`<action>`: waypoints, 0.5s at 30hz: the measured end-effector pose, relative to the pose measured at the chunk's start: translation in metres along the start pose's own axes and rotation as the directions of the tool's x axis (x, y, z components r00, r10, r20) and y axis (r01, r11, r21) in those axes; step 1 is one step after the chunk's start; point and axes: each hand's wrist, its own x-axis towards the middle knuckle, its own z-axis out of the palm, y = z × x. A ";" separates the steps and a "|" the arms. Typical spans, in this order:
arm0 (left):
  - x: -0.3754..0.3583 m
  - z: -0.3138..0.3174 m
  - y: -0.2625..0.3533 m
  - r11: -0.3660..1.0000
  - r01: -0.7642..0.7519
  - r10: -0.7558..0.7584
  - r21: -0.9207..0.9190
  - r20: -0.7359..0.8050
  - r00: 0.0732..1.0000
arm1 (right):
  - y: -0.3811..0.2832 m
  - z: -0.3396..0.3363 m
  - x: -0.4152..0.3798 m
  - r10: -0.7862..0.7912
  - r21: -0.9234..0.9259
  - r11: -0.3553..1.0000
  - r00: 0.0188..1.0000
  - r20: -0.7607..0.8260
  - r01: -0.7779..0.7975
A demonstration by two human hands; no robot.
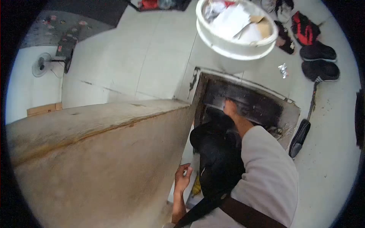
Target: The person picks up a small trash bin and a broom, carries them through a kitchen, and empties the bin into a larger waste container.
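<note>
Wooden panel (99,159): large raised board filling the left half of the view, its right edge running down toward the left hand.
Left hand (182,178): at the panel's lower right edge, fingers loosely curled and apart, clamped on nothing; whether it touches the board, cannot tell.
Black bag (218,159): between the two hands, at 2 o'clock from the left hand, long axis roughly 12 to 6.
Right hand (230,108): reaching into the dark floor opening (262,104), at 12 o'clock from the bag; fingers hidden, grip cannot tell.
Nearer hand: left, by a little.
White tub (235,41): at 12 o'clock, well apart.
</note>
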 end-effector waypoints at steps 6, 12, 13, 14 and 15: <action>-0.042 -0.033 0.095 0.990 -0.132 0.132 -0.046 -0.008 0.991 | 0.049 -0.103 -0.122 0.289 0.709 0.696 0.862 -0.417 0.110; -0.086 -0.018 0.172 0.926 -0.359 0.364 -0.116 0.021 0.931 | 0.002 -0.389 -0.214 0.341 0.691 0.256 0.606 -0.719 0.676; -0.090 -0.013 0.170 0.922 -0.371 0.376 -0.116 0.029 0.926 | -0.012 -0.426 -0.220 0.283 0.588 0.253 0.522 -0.805 0.768; -0.091 -0.008 0.165 0.915 -0.394 0.398 -0.088 0.024 0.917 | -0.033 -0.459 -0.230 0.246 0.451 0.241 0.396 -0.885 0.859; -0.091 -0.003 0.159 0.907 -0.417 0.419 -0.061 0.019 0.908 | -0.045 -0.476 -0.225 0.189 0.397 0.279 0.355 -0.915 0.874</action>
